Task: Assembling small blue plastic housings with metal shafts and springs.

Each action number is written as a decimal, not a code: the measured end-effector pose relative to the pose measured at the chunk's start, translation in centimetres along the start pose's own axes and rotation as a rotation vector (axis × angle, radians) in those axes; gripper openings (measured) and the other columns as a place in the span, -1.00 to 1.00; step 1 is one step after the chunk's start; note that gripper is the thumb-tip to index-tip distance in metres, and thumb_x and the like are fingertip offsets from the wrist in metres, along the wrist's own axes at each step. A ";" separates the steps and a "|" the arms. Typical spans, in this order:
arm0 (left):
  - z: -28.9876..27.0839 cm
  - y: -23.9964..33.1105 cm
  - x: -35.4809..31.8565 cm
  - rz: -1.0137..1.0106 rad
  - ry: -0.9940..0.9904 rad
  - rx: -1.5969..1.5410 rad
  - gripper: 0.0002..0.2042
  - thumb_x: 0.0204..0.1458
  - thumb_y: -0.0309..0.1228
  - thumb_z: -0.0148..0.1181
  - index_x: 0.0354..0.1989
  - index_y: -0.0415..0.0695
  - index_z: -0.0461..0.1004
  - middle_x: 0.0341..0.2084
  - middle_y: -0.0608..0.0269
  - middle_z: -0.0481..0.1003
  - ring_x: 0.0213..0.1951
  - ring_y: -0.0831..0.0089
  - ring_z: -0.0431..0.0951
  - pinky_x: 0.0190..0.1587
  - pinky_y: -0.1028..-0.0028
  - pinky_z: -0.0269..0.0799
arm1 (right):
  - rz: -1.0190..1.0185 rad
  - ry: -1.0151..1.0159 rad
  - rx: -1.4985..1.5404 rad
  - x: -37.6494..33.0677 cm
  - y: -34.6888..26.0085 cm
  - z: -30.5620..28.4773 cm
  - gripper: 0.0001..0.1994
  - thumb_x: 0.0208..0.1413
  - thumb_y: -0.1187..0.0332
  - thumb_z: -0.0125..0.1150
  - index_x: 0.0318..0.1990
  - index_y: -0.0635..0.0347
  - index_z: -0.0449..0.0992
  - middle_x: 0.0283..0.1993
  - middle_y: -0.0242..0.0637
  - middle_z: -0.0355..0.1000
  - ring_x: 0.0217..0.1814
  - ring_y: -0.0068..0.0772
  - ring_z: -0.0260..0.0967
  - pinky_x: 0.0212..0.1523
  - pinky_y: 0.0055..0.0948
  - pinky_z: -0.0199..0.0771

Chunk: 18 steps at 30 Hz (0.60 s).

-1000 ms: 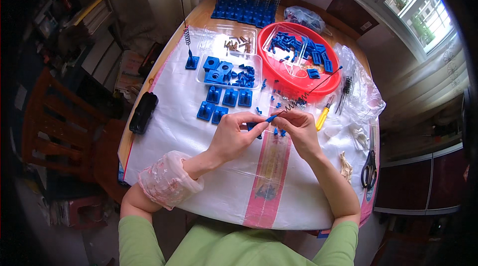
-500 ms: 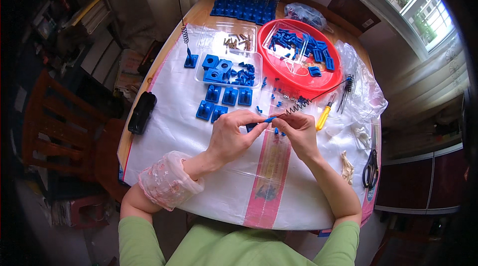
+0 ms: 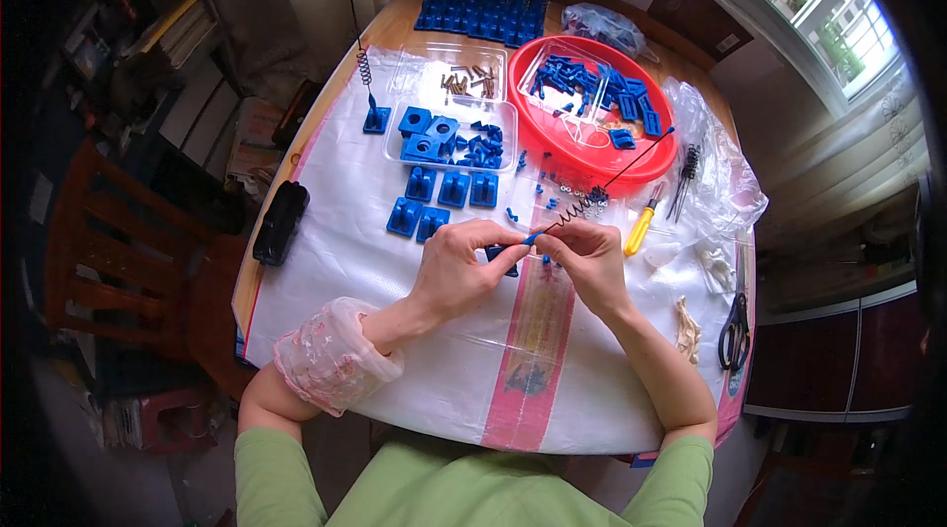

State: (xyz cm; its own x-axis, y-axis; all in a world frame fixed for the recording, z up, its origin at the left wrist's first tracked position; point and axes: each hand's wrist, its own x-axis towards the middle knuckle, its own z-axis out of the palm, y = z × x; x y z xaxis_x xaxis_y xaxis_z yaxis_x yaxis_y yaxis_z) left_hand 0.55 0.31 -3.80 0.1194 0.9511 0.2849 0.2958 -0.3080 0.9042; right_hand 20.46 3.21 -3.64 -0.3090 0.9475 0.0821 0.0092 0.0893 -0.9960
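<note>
Spring rod [image 3: 592,184] pinched by left hand [image 3: 462,266] and right hand [image 3: 592,265] fingers.

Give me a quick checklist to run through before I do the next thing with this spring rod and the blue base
1. Left hand holds the small blue base: ok, pinched at the fingertips.
2. Right hand grips the spring rod near its lower end: ok.
3. Rod tip seated in the base: cannot tell, fingers hide the joint.
4. Rod's far end free of the red bowl: cannot tell, it ends over the rim.
5. Spare blue bases within reach: ok, just beyond the left hand.
6. Yellow-handled tool at hand: ok, lying beside the right hand.
</note>
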 end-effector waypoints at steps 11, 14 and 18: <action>-1.0 -0.9 0.8 -0.423 -0.330 -0.617 -0.80 0.19 -0.39 0.23 -0.17 -0.27 0.65 -0.33 0.24 0.64 -0.25 0.56 0.60 -0.12 0.55 0.49 | -0.013 -0.057 0.020 0.1 -0.2 -0.5 -0.92 0.14 0.49 0.32 -0.29 0.33 0.66 -0.39 -0.35 0.59 -0.31 -0.66 0.49 -0.29 -0.64 0.44; -1.2 -0.6 1.0 -0.485 -0.374 -0.690 -0.78 0.20 -0.36 0.21 -0.16 -0.27 0.64 -0.32 0.25 0.63 -0.22 0.56 0.59 -0.06 0.56 0.46 | -0.017 -0.063 0.044 0.1 -0.1 -0.5 -0.91 0.15 0.49 0.31 -0.29 0.34 0.65 -0.39 -0.34 0.59 -0.30 -0.63 0.50 -0.26 -0.62 0.47; -1.3 -0.4 1.0 -0.545 -0.396 -0.714 -0.77 0.19 -0.36 0.22 -0.13 -0.27 0.63 -0.32 0.25 0.63 -0.22 0.57 0.58 -0.06 0.57 0.44 | -0.024 -0.071 0.085 0.0 0.1 -0.3 -0.92 0.15 0.49 0.30 -0.28 0.35 0.63 -0.38 -0.31 0.58 -0.30 -0.59 0.51 -0.23 -0.58 0.51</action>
State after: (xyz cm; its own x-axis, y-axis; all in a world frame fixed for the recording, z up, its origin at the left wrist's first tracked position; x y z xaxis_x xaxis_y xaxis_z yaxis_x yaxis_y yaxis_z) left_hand -0.72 1.36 -3.41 0.4840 0.8421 -0.2382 -0.2224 0.3816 0.8972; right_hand 20.78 3.35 -3.72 -0.3750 0.9210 0.1059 -0.0785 0.0823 -0.9935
